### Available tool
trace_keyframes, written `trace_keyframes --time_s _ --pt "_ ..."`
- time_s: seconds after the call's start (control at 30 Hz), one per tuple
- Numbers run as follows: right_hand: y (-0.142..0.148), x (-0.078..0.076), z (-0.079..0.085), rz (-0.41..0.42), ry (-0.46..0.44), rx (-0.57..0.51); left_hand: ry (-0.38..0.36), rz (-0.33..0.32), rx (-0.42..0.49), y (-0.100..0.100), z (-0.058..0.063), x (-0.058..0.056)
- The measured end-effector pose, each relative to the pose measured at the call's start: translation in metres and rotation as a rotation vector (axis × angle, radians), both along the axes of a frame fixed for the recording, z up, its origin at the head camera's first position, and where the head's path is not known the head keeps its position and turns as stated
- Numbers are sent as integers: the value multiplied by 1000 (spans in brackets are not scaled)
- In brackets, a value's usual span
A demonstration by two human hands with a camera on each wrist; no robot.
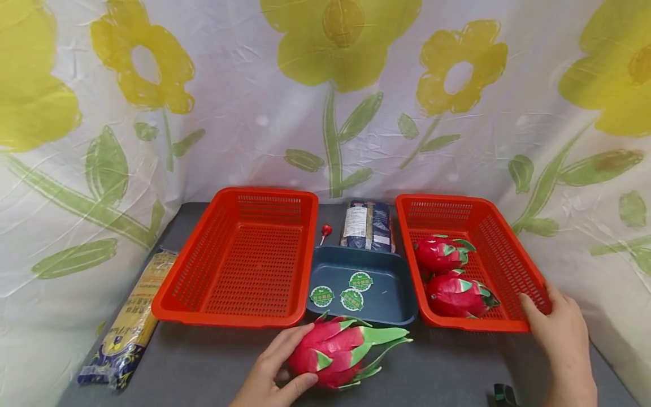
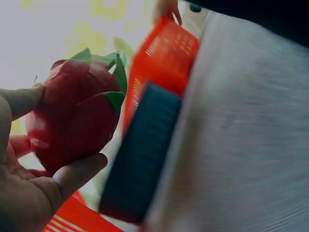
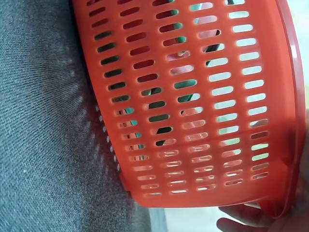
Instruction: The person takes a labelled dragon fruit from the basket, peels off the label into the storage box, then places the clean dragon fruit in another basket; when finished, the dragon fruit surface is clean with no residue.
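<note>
My left hand (image 1: pixel 277 370) grips a pink dragon fruit (image 1: pixel 338 350) with green leaf tips, thumb on the near side and fingers on the far side. In the left wrist view the same dragon fruit (image 2: pixel 77 111) sits between the spread thumb and fingers. It is in front of a dark blue tray (image 1: pixel 362 261) bearing several round green stickers. On the right, my right hand (image 1: pixel 561 325) holds the near right corner of a red plastic basket (image 1: pixel 513 243); its fingertips (image 3: pixel 246 215) curl at the rim. Two more dragon fruits (image 1: pixel 458 294) lie inside that basket along its left wall.
Left of the tray stands a second red basket (image 1: pixel 254 265), with a yellow and blue packet (image 1: pixel 134 319) beside it. Behind the tray are a dark packaged bag (image 1: pixel 368 226) and a red lollipop (image 1: pixel 326 230). A small dark item (image 1: pixel 504 394) lies at the front right.
</note>
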State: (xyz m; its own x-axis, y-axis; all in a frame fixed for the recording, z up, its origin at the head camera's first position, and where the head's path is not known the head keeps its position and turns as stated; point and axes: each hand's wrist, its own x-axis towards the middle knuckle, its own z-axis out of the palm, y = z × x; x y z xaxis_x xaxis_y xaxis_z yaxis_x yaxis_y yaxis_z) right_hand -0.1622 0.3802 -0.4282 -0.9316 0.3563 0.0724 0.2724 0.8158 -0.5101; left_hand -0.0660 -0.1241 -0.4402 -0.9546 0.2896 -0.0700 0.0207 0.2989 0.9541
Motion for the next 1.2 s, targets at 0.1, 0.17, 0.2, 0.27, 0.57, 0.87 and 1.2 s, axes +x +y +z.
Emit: trace_keyframes --time_s 0.1,0.17,0.2,0.27,0.57,0.87,1.2 --pt "2 1 1 -12 -4 -1 5 -12 50 -4 30 0" --pt "4 2 2 -19 -6 -2 22 -19 59 -8 55 -4" --pt "4 2 2 -23 -8 -1 39 -21 57 -10 67 -8" --pt "5 3 2 -36 -16 -8 117 -42 62 -13 91 -22" --pt "8 6 0 -65 -24 -26 441 -94 -60 25 154 -141" --pt "8 10 -6 -110 -14 -62 481 -132 -254 131 135 -263" --pt "-2 1 -9 -105 44 -118 409 -128 -546 216 78 -313"
